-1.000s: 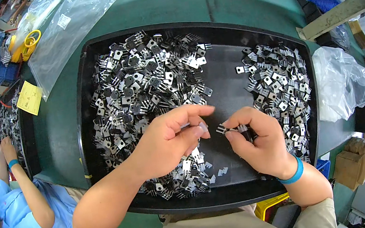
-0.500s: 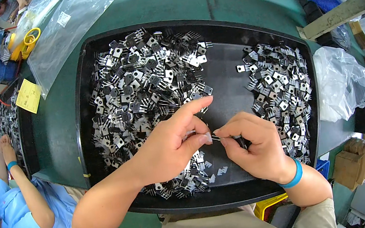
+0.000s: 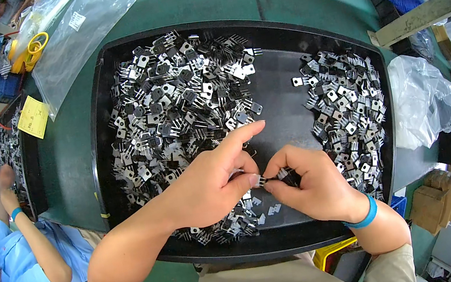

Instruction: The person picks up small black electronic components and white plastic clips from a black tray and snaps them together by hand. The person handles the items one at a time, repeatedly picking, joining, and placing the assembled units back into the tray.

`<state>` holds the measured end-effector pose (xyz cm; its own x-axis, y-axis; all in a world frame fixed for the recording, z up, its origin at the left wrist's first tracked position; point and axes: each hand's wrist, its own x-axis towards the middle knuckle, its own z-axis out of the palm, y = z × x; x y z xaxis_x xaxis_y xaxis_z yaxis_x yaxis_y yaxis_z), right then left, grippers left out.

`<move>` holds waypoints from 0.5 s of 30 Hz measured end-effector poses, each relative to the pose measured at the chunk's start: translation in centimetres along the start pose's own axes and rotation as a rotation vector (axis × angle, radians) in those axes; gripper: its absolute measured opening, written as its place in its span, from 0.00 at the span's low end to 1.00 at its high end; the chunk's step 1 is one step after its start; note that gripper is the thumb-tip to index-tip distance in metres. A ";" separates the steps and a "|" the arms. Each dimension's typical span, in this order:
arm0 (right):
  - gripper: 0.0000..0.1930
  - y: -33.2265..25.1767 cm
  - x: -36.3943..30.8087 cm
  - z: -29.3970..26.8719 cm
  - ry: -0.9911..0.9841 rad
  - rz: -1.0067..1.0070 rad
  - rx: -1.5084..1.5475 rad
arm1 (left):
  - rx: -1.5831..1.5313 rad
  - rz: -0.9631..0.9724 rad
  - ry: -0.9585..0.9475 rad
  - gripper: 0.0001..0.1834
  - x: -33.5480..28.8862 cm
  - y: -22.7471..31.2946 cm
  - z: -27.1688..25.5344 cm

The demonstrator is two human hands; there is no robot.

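Note:
My left hand (image 3: 217, 180) reaches over the middle of a black tray (image 3: 292, 236), thumb and fingers pinched with the index finger stretched out. At its fingertips is a small three-legged transistor (image 3: 261, 181), its metal legs showing; its body is mostly hidden. My right hand (image 3: 316, 183) meets it there, thumb and index finger closing at the legs. More dark transistors (image 3: 289, 177) sit in the curl of the right hand. A large heap of loose transistors (image 3: 173, 102) fills the tray's left side, a smaller heap (image 3: 347, 117) its right. Small translucent white pieces (image 3: 274, 210) lie below the hands.
Left of the tray are a yellow paper tag (image 3: 33, 117), a clear plastic bag (image 3: 76, 40) and yellow-handled scissors or a tape ring (image 3: 35, 48). A co-worker in blue (image 3: 39, 262) works at another tray. Crumpled plastic (image 3: 423, 99) and cardboard boxes (image 3: 438, 199) are at right.
The white piece seen at my left fingertips is no longer visible there; transistor legs show instead. My right hand has shifted slightly left and down, so the two hands' fingertips come closer together.

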<state>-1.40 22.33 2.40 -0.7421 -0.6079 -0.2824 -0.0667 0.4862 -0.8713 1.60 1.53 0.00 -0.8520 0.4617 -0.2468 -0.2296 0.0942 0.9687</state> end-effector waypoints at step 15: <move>0.08 0.7 -0.1 0.5 0.115 0.023 0.154 | -0.086 -0.156 0.048 0.05 0.0 0.2 -0.2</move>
<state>-1.01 22.42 1.58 -0.8142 -0.5175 -0.2631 0.0478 0.3918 -0.9188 1.44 1.40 0.14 -0.8239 0.4042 -0.3973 -0.3988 0.0846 0.9131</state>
